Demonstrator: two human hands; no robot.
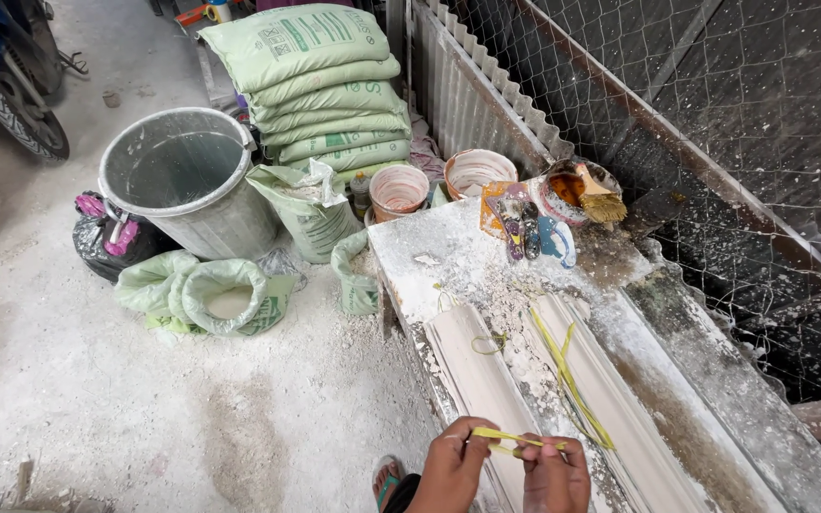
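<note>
Both hands are pinching a thin yellow plastic strip [510, 439] taut, left hand [453, 465] and right hand [555, 475] closed on its ends. Just beyond the grip, more yellow strands [572, 380] are trailing over the long white plaster moulding [486, 389]; pulling harder is likely risking a snap.

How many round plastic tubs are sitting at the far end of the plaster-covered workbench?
3: a pink round plastic tub on the left, a white one in the middle, and an orange-stained one holding a brush on the right. Others may be hidden.

bin [178, 176] left of stacked sacks [320, 85], pots [439, 182] behind table [448, 261]
</note>
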